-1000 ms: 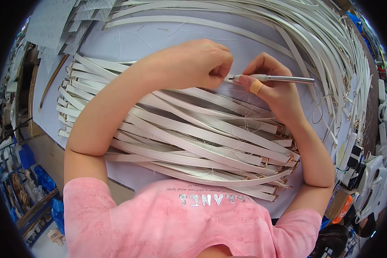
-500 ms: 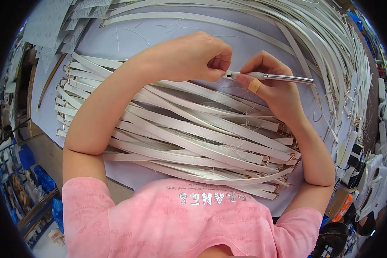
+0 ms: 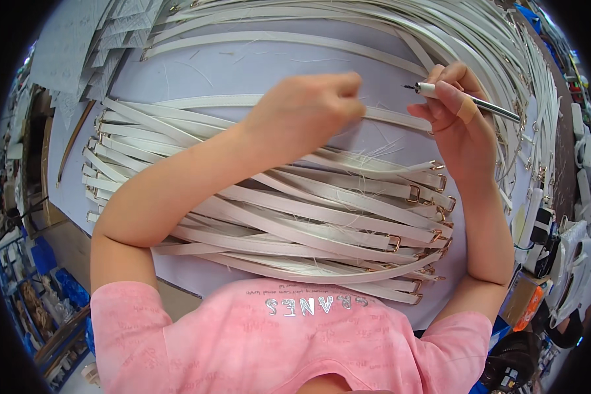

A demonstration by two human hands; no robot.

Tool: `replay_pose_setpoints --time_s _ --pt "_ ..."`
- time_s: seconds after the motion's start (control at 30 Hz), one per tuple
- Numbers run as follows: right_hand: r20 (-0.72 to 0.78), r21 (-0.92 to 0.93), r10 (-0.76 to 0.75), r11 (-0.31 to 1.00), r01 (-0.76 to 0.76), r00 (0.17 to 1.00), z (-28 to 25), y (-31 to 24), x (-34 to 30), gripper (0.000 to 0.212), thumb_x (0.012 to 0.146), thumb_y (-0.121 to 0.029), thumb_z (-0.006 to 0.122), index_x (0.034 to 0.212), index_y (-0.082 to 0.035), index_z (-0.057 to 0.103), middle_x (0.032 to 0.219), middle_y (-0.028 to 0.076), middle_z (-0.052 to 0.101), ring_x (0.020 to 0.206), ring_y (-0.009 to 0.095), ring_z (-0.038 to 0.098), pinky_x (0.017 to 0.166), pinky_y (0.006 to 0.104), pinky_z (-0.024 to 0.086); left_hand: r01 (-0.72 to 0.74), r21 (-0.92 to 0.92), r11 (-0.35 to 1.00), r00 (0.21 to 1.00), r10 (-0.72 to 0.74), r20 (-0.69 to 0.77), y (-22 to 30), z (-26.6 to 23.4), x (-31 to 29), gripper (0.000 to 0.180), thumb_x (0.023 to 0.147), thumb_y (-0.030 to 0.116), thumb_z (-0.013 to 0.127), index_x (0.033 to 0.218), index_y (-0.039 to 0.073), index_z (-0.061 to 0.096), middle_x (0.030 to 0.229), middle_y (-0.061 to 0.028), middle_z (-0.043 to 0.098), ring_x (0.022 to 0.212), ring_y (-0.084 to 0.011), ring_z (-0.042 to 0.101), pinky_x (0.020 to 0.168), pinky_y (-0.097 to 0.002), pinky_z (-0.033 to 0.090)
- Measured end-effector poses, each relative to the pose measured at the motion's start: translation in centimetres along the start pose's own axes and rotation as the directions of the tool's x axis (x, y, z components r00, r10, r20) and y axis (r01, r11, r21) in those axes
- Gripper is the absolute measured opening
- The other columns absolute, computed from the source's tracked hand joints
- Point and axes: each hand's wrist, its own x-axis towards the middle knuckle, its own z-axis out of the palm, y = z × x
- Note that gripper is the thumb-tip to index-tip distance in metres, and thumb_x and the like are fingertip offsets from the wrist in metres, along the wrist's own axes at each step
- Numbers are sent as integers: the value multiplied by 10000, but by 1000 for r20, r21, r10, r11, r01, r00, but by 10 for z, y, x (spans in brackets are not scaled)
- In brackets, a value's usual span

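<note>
A heap of white straps [image 3: 289, 217] with small gold buckles [image 3: 393, 243] lies on a pale purple sheet in front of me. My left hand [image 3: 305, 115] rests on top of the heap with its fingers curled tight. Whether it pinches a thread or a strap I cannot make out. My right hand [image 3: 456, 128], with a tan plaster on one finger, grips a thin pen-like tool [image 3: 479, 104]. The tool's fine dark tip points left, a short gap from my left fingertips. Loose white threads stick out from the straps below both hands.
More white straps [image 3: 387, 26] fan in long arcs across the far side and down the right. Pale patterned sheets [image 3: 72, 46] are stacked at the far left. Cluttered shelves and boxes [image 3: 558, 243] crowd the right edge, blue crates [image 3: 39, 262] the lower left.
My hands have drawn apart. The right hand moved right and raised the tool's tip off the strap. The left hand has stayed on the heap, fingers closed.
</note>
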Motion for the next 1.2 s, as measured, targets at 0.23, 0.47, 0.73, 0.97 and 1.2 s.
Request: replay_pose_setpoints --time_s 0.23,0.47,0.73,0.97,1.2 --pt "20 -97 -44 994 46 999 1 0 1 53 920 -50 602 931 0 591 785 31 578 698 67 551 822 389 614 287 -75 955 948 -271 168 0 -15 5 140 828 109 718 895 53 608 926 -75 601 804 -271 648 684 -401 537" --pt "60 -180 28 984 -16 998 11 8 -2 100 883 -70 660 888 3 592 774 44 582 706 81 561 813 394 618 342 -155 927 914 -289 285 2 -26 2 172 823 141 731 928 59 621 931 -91 614 805 -286 642 701 -397 519" --pt "76 -233 109 968 -89 991 8 28 4 120 858 -75 691 871 0 597 791 43 612 713 78 555 704 251 523 526 -321 787 822 -375 428 -8 -23 13 177 799 165 737 897 38 662 848 -108 641 774 -285 635 714 -409 504" --pt "42 -406 156 905 -126 987 18 26 0 135 852 -91 706 857 -7 601 792 29 618 720 72 560 671 223 465 475 -322 819 872 -388 299 -11 -17 6 153 824 151 680 866 6 657 769 -107 655 720 -268 631 690 -382 508" --pt "27 -396 159 908 -135 987 17 30 0 131 849 -80 715 848 -10 604 763 11 610 721 53 555 636 206 435 609 -385 694 776 -420 470 -10 -33 10 155 839 144 664 866 -6 640 755 -96 657 687 -213 632 649 -347 506"
